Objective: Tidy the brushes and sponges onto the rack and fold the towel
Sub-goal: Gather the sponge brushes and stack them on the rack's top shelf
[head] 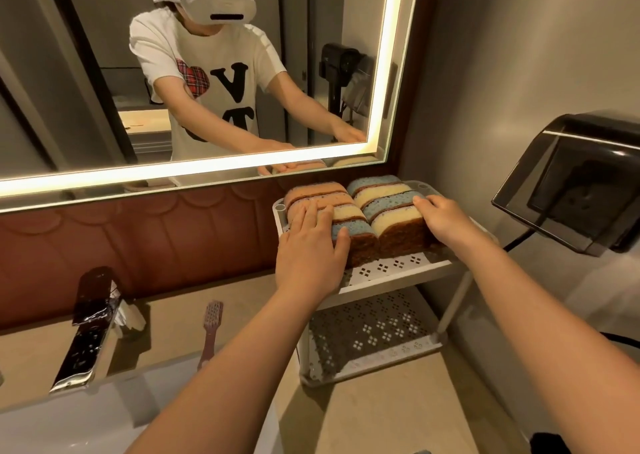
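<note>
1. Brush (pixel 212 329): flat on bench (pixel 374 419), left of rack (pixel 398 282).
2. Hands: left hand (pixel 308 249) flat, fingers straight, atop left sponge row; right hand (pixel 446 219) pressing right row's side, gripping nothing.
3. Sponges (pixel 360 211): two rows on rack's top shelf.

This is a bathroom vanity corner: a wall mirror (pixel 86 107) edged with a glowing light strip hangs over a beige stone tabletop (pixel 381 415), a chrome tap (pixel 86 329) reaches over a white basin (pixel 86 419), and a smoked splash cover (pixel 568 183) shields a wall socket alongside.
</note>
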`<move>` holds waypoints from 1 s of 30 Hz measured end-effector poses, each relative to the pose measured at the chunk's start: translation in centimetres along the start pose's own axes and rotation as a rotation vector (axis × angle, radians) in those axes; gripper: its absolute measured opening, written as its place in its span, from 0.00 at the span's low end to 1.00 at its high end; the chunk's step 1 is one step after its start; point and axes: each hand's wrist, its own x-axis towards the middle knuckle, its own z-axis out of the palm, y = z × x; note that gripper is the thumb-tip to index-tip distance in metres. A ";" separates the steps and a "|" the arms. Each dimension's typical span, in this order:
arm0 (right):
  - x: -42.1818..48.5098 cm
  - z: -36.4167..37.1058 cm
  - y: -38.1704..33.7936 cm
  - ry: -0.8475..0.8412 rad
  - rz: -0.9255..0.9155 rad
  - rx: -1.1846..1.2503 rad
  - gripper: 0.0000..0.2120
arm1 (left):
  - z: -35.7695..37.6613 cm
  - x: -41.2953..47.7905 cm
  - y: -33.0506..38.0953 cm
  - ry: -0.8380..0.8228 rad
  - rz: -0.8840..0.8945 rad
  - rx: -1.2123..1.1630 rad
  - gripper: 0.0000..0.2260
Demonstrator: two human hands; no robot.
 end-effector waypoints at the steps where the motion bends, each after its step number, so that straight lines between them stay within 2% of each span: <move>1: 0.1 0.2 0.0 0.006 0.003 -0.025 0.24 | 0.0 0.1 -0.1 0.007 0.005 0.003 0.24; 5: 0.4 0.5 0.3 0.046 -0.001 -0.163 0.24 | 0.2 0.2 -0.1 0.006 0.004 0.012 0.23; 12: 0.9 0.7 0.9 0.043 -0.023 -0.219 0.29 | 0.0 0.1 0.1 -0.006 -0.006 0.010 0.24; 16: 0.4 0.8 1.0 0.189 -0.096 -0.373 0.27 | 0.0 0.0 0.2 -0.016 -0.003 0.015 0.23; 22: -1.5 0.5 0.5 0.352 -0.353 -0.396 0.20 | -1.8 0.4 0.1 -0.062 0.028 -0.001 0.22; 27: -3.9 0.9 -0.7 0.234 -0.620 -0.375 0.15 | -6.1 -2.3 -0.9 -0.203 0.202 -0.052 0.19; 30: -6.5 1.7 -3.1 0.118 -0.755 -0.328 0.12 | -8.8 -5.0 -2.2 -0.220 0.225 -0.035 0.18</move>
